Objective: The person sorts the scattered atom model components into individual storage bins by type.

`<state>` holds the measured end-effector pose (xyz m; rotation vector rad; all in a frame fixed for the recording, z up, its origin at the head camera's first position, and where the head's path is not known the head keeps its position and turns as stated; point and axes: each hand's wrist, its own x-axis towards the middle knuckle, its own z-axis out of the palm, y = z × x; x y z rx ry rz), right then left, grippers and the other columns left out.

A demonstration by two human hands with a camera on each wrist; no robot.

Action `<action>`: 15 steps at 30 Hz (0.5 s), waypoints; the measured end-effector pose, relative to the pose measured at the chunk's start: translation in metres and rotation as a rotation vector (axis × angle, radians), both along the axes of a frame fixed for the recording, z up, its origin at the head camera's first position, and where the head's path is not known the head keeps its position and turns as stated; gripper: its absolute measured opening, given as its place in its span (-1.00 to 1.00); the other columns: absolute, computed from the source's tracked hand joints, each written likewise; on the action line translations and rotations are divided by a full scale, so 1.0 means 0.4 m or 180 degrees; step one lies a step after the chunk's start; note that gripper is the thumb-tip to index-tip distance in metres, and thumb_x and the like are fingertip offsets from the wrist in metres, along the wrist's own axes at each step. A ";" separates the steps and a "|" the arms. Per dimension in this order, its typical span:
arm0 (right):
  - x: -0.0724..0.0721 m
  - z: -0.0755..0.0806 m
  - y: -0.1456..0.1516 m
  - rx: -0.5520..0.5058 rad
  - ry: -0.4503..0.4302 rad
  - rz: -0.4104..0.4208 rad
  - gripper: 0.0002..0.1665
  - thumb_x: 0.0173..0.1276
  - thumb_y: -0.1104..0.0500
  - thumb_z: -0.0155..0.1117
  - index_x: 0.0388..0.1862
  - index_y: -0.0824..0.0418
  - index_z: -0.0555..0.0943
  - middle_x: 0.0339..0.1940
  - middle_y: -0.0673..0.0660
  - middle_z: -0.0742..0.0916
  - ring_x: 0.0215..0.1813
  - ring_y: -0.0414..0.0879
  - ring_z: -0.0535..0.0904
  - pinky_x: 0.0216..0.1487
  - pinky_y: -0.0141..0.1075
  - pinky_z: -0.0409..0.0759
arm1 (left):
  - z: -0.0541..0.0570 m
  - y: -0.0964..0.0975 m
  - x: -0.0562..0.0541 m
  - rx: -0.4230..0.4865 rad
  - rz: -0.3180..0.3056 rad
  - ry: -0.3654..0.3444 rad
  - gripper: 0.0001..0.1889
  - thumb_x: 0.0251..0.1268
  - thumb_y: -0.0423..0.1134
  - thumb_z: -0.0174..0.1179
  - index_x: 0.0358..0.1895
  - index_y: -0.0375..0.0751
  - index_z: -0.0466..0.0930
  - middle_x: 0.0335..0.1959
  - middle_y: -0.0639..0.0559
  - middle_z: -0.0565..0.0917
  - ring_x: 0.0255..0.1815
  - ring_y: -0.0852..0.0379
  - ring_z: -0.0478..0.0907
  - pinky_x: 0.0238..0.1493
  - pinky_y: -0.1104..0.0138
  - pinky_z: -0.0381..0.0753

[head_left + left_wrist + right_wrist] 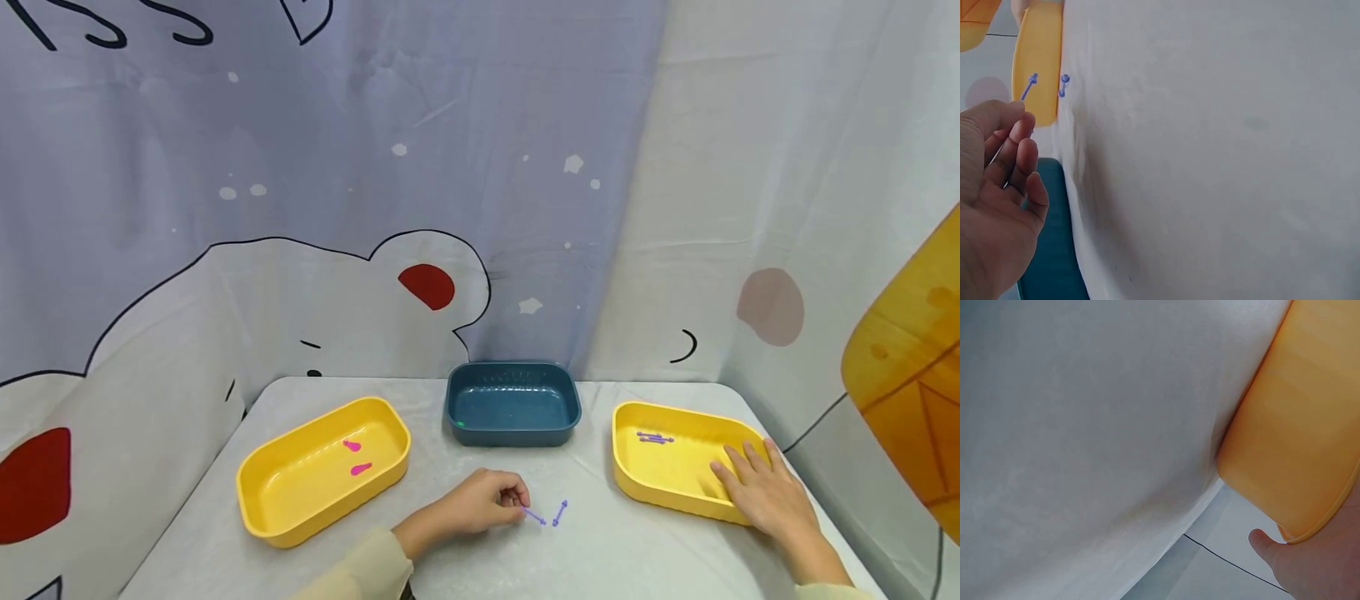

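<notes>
My left hand point(480, 502) pinches a thin purple stick with knobbed ends point(535, 516) between thumb and fingers, low over the white table. In the left wrist view, the held stick point(1029, 87) points up past the thumb tip. Just right of it on the table lies a second purple stick of the same kind point(560, 512). My right hand point(768, 496), fingers spread, rests over the near right rim of the right yellow bin point(667, 495). Several similar purple sticks point(656, 437) lie together inside that bin. The right wrist view catches only part of the hand against the bin's outer wall point(1291, 444).
On the left stands another yellow bin point(300, 467) holding two small pink pieces point(361, 469). A dark teal bin point(513, 436) sits at the back centre, with a small green piece point(460, 424) in its front left corner. Printed curtains hang behind the table.
</notes>
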<state>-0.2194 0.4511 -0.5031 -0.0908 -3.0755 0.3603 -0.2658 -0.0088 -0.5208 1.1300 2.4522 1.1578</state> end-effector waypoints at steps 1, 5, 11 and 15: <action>0.000 0.000 0.000 -0.0005 0.0002 -0.0003 0.01 0.60 -0.39 -0.41 0.51 0.47 0.22 0.50 0.62 0.17 0.59 0.48 -0.36 0.34 0.53 -0.07 | 0.000 0.005 -0.002 0.0023 -0.0001 0.0009 -0.87 0.23 -0.33 0.38 -0.29 0.02 0.67 -0.46 0.37 0.57 -0.41 0.49 0.45 -0.30 0.55 0.53; 0.000 0.001 0.000 -0.0014 0.0015 -0.0002 0.00 0.61 -0.38 -0.40 0.51 0.46 0.22 0.50 0.62 0.17 0.59 0.48 -0.35 0.35 0.53 -0.08 | 0.006 0.027 -0.008 0.0113 -0.0006 0.0046 -0.88 0.25 -0.34 0.38 -0.28 0.01 0.68 -0.45 0.35 0.59 -0.40 0.49 0.46 -0.30 0.55 0.53; 0.000 0.000 -0.001 -0.0017 0.0019 -0.0004 0.00 0.61 -0.38 -0.40 0.51 0.47 0.22 0.50 0.62 0.17 0.59 0.48 -0.36 0.35 0.53 -0.08 | 0.019 0.064 -0.018 0.0137 0.0023 0.0131 -0.88 0.28 -0.33 0.37 -0.25 0.01 0.67 -0.41 0.35 0.62 -0.37 0.49 0.48 -0.27 0.55 0.52; 0.002 -0.001 -0.001 -0.0029 0.0035 0.0010 -0.01 0.61 -0.37 -0.39 0.51 0.47 0.22 0.50 0.62 0.17 0.59 0.48 -0.36 0.35 0.53 -0.10 | 0.027 0.089 -0.025 0.0143 0.0045 0.0183 -0.89 0.29 -0.32 0.36 -0.23 0.01 0.66 -0.39 0.35 0.62 -0.36 0.50 0.48 -0.30 0.56 0.50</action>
